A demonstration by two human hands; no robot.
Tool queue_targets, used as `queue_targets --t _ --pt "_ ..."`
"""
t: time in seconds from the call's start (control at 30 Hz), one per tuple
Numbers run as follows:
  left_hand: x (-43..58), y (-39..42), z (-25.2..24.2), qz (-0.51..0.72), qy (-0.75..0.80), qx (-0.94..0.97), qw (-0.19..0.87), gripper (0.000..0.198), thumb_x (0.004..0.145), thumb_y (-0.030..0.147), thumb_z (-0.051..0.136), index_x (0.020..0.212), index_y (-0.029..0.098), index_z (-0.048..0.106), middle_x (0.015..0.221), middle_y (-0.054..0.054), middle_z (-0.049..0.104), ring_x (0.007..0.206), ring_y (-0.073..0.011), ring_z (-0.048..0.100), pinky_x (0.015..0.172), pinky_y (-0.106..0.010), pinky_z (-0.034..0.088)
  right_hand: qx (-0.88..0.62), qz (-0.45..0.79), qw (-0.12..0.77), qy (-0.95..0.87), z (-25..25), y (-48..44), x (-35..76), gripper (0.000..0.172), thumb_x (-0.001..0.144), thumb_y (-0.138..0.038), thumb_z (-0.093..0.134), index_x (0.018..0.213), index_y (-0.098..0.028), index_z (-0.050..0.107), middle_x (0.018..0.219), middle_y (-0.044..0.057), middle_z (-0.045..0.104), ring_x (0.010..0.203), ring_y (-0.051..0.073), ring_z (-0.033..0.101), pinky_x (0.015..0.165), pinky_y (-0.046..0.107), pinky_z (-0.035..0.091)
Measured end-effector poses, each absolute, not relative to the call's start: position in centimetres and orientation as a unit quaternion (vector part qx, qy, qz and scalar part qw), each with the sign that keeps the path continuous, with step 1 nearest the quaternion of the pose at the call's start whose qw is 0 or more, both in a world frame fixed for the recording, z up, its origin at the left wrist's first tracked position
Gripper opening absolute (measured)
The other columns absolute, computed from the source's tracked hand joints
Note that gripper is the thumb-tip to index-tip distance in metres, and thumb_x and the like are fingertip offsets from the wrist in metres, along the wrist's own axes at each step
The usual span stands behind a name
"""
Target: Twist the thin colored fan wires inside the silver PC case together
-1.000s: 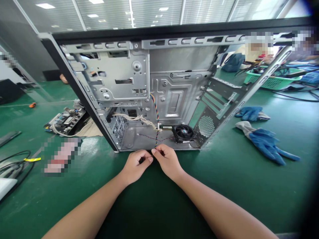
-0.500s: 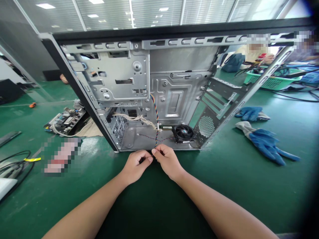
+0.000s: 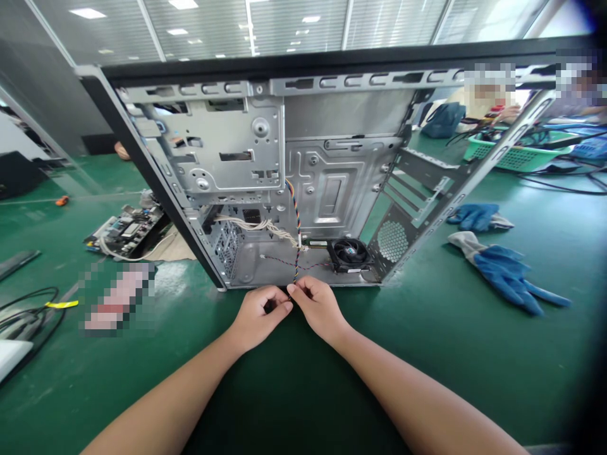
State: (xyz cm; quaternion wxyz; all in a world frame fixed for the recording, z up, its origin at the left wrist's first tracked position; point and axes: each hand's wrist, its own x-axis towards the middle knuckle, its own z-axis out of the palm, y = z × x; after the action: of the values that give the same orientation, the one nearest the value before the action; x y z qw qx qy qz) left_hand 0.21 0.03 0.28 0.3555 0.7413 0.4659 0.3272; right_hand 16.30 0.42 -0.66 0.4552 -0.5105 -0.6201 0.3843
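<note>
An open computer case (image 3: pixel 336 158) stands upright in front of me. From behind its drive bay (image 3: pixel 237 136) a twisted multicoloured cable (image 3: pixel 298 221) hangs down over the bottom edge to my fingers. My left hand (image 3: pixel 263 316) and my right hand (image 3: pixel 320 309) are both closed, pinching the cable's lower end just outside the case. The fingers hide that tip. Inside on the case floor sits a black cooling fan (image 3: pixel 351 253), with a thin twisted wire (image 3: pixel 313 266) leading left from it. A bundle of white wires (image 3: pixel 265 226) runs in from the left.
Blue work gloves (image 3: pixel 505 268) lie on the green table to the right, with a green basket of cables (image 3: pixel 526 155) farther back near other people. Left of the case are a circuit board (image 3: pixel 128 230), black cables (image 3: pixel 33 309) and a small orange item (image 3: pixel 62 201).
Hardly anything differs. The multicoloured cable's lower part has shifted slightly left, and my fingertips have moved a tiny bit; both hands keep their pinch.
</note>
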Motion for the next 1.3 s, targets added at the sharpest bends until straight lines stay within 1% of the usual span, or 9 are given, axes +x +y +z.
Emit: queue_targets --t 0.17,0.33,0.5,0.6,0.77,0.93,1.1,1.3 --pt "0.27 -0.02 0.23 0.323 0.476 0.731 0.367 0.015 0.08 0.029 0.062 0.073 0.016 0.062 0.067 0.001 0.062 0.059 -0.0109 0.051 0.057 -0.022 0.04 -0.509 0.381 0.451 -0.626 -0.39 0.37 16.3 0.032 0.085 -0.035 0.051 0.058 -0.021 0.042 0.054 -0.005 0.039 0.053 0.012 0.037 0.051 0.025 0.029" --pt "0.21 -0.02 0.38 0.315 0.474 0.739 0.36 0.017 0.084 0.029 0.058 0.074 0.016 0.062 0.07 0.0 0.063 0.064 -0.0122 0.053 0.06 -0.023 0.039 -0.506 0.387 0.447 -0.628 -0.36 0.34 16.35 0.031 0.085 -0.035 0.05 0.059 -0.021 0.042 0.055 -0.004 0.039 0.054 0.012 0.037 0.051 0.026 0.03" --pt "0.22 0.01 0.63 0.312 0.465 0.746 0.359 0.023 0.087 0.028 0.054 0.068 0.016 0.058 0.064 0.002 0.057 0.061 -0.0113 0.05 0.061 -0.023 0.038 -0.508 0.38 0.439 -0.636 -0.45 0.31 16.39 0.03 0.086 -0.034 0.048 0.06 -0.021 0.041 0.055 -0.004 0.039 0.054 0.012 0.037 0.052 0.026 0.029" --pt "0.23 0.02 0.64 0.31 0.462 0.746 0.366 0.024 0.088 0.028 0.052 0.068 0.015 0.057 0.063 0.002 0.055 0.061 -0.0109 0.049 0.061 -0.023 0.038 -0.504 0.378 0.439 -0.641 -0.52 0.32 16.38 0.029 0.087 -0.033 0.047 0.061 -0.021 0.041 0.056 -0.004 0.039 0.055 0.012 0.037 0.053 0.026 0.03" --pt "0.22 0.1 0.48 0.307 0.463 0.745 0.369 0.023 0.088 0.028 0.052 0.07 0.015 0.058 0.064 0.002 0.056 0.062 -0.0111 0.05 0.061 -0.022 0.038 -0.499 0.384 0.44 -0.64 -0.63 0.34 16.34 0.03 0.087 -0.033 0.048 0.061 -0.021 0.041 0.056 -0.004 0.04 0.055 0.012 0.038 0.054 0.025 0.031" --pt "0.2 0.08 0.4 0.317 0.462 0.752 0.346 0.02 0.087 0.027 0.054 0.071 0.015 0.06 0.067 0.001 0.06 0.064 -0.0115 0.052 0.062 -0.022 0.038 -0.502 0.395 0.439 -0.632 -0.69 0.36 16.39 0.03 0.087 -0.034 0.048 0.061 -0.021 0.043 0.056 -0.004 0.041 0.054 0.011 0.039 0.053 0.025 0.031" --pt "0.21 0.07 0.42 0.317 0.467 0.754 0.336 0.018 0.085 0.027 0.055 0.073 0.015 0.06 0.07 0.0 0.062 0.065 -0.0121 0.054 0.062 -0.023 0.039 -0.501 0.391 0.449 -0.628 -0.84 0.38 16.38 0.031 0.087 -0.036 0.05 0.061 -0.021 0.042 0.055 -0.005 0.037 0.053 0.011 0.035 0.052 0.025 0.029" --pt "0.21 0.1 0.28 0.319 0.46 0.757 0.336 0.021 0.088 0.027 0.053 0.072 0.016 0.059 0.068 0.001 0.058 0.065 -0.0119 0.052 0.065 -0.023 0.039 -0.506 0.386 0.446 -0.629 -0.83 0.44 16.36 0.033 0.087 -0.035 0.05 0.059 -0.021 0.04 0.055 -0.005 0.038 0.053 0.011 0.036 0.052 0.025 0.029"
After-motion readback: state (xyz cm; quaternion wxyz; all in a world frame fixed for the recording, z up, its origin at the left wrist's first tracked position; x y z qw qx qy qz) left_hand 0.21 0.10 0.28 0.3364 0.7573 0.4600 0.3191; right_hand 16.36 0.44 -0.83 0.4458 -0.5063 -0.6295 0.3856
